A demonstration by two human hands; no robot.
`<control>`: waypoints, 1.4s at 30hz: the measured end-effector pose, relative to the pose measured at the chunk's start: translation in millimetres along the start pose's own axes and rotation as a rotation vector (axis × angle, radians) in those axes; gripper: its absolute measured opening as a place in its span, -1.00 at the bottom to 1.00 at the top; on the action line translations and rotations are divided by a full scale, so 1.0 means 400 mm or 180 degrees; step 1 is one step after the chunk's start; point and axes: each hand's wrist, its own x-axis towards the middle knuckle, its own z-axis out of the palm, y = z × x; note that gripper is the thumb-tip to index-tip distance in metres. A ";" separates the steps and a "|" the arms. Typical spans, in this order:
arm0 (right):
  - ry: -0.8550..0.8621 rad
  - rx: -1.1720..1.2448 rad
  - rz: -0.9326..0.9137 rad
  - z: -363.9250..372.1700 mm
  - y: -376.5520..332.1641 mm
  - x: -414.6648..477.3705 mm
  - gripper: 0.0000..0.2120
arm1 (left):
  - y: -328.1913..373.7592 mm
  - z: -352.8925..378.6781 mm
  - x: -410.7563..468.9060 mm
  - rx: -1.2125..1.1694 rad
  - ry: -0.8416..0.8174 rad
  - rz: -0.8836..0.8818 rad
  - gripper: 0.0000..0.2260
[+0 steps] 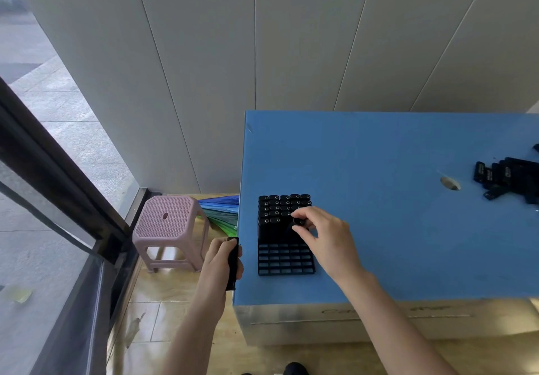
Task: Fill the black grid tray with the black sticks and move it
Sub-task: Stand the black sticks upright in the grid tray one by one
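One grid tray [285,261], one stool [169,217], one left hand [217,261], one right hand [323,234].

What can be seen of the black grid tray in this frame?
The black grid tray looks like moulded plastic, a rectangle of small open cells. It lies flat on the blue table top, near its left front corner. The far rows hold upright black sticks; the near rows stand empty. The right hand pinches one stick at the edge of the filled rows. The left hand, gripping another stick, does not touch the tray.
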 end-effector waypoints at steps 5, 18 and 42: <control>-0.0060 0.0039 -0.0184 0.014 0.005 0.007 -0.86 | 0.006 -0.003 -0.007 -0.0029 -0.0032 0.0049 -0.90; -0.0003 -0.0517 -0.0404 0.017 -0.016 0.001 -0.81 | 0.006 -0.016 -0.005 -0.0025 -0.0295 0.0332 -0.87; -0.0108 0.1988 0.1393 -0.051 -0.039 -0.058 -0.82 | -0.007 -0.036 0.007 0.2648 0.0152 0.1837 -0.96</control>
